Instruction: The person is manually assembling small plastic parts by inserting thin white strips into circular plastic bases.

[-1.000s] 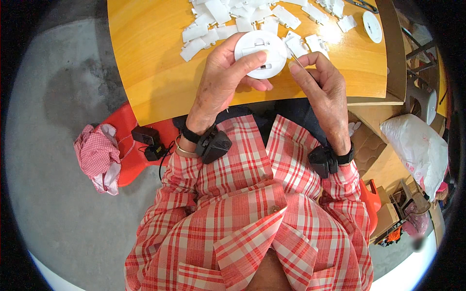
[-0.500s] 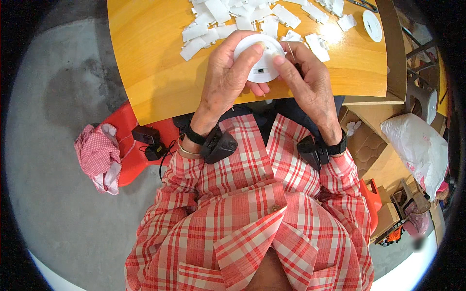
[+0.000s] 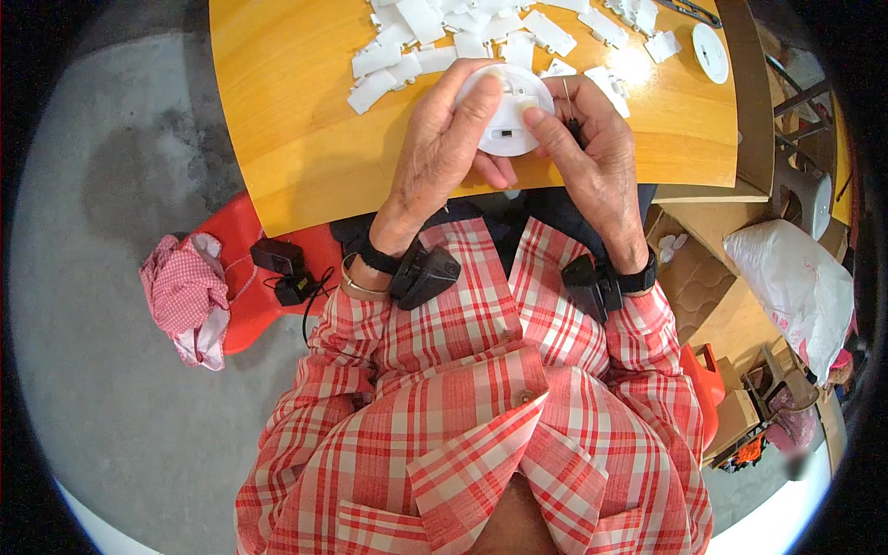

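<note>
A white round plastic housing (image 3: pixel 511 118) with a small black switch (image 3: pixel 506 134) in a slot is held over the near edge of the table. My left hand (image 3: pixel 435 143) grips it from the left, thumb on its upper face and fingers behind it. From the right, my right hand (image 3: pixel 595 148) pinches it, thumb pressed on the face. A thin metal tool with a black handle (image 3: pixel 573 126) is tucked in my right fingers; its kind is unclear. Loose white plastic plates (image 3: pixel 375 91) lie beyond my hands.
The yellow wooden table (image 3: pixel 296 157) carries another white disc (image 3: pixel 710 53) and a black-handled tool (image 3: pixel 692 12) at the far right. Left of me stands a red stool (image 3: pixel 245 319) with a pink cloth (image 3: pixel 185 296) and black adapters (image 3: pixel 289 273). A white sack (image 3: pixel 791 282) lies right.
The white housing and both hands have shifted slightly right. The thin tool in my right hand has turned somewhat, showing more of its black handle.
</note>
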`<state>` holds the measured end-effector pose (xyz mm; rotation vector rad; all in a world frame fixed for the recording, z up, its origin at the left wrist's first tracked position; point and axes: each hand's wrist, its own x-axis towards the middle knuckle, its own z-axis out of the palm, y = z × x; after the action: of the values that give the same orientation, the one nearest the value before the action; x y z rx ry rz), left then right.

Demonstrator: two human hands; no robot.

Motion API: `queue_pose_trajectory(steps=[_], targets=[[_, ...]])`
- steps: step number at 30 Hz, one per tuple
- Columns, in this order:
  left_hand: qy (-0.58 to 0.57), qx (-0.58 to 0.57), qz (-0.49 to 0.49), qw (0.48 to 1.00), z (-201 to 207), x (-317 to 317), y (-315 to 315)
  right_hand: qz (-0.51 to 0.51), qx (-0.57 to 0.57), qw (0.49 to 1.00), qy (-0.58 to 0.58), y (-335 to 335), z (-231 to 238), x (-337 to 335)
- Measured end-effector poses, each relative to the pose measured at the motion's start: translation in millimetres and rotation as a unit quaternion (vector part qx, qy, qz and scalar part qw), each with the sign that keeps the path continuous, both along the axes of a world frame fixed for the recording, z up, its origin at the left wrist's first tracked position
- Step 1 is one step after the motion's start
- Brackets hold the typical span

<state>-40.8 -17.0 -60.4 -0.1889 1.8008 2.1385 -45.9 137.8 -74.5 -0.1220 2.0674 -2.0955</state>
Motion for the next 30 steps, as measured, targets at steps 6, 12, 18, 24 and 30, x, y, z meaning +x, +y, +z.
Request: queue_pose_trajectory(steps=[6, 12, 18, 24, 30], targets=[[0.001, -0.018, -0.038, 0.999, 4, -4, -10, 0.011, -0.055, 0.997, -0.047, 3, -1, -2], [-0.022, -0.041, -0.05, 0.998, 9, -3, -9, 0.006, -0.041, 0.998, -0.052, 5, -2, -1], [-0.021, -0.024, -0.059, 0.998, 5, -1, -7, -0.003, -0.056, 0.997, -0.06, 5, -3, 1], [-0.012, -0.005, -0.061, 0.998, 1, -1, -8, 0.0, -0.057, 0.997, -0.055, 6, -3, 2], [-0.015, 0.02, -0.041, 0.999, 0, -1, -8, 0.005, -0.048, 0.997, -0.063, 5, -3, 2]])
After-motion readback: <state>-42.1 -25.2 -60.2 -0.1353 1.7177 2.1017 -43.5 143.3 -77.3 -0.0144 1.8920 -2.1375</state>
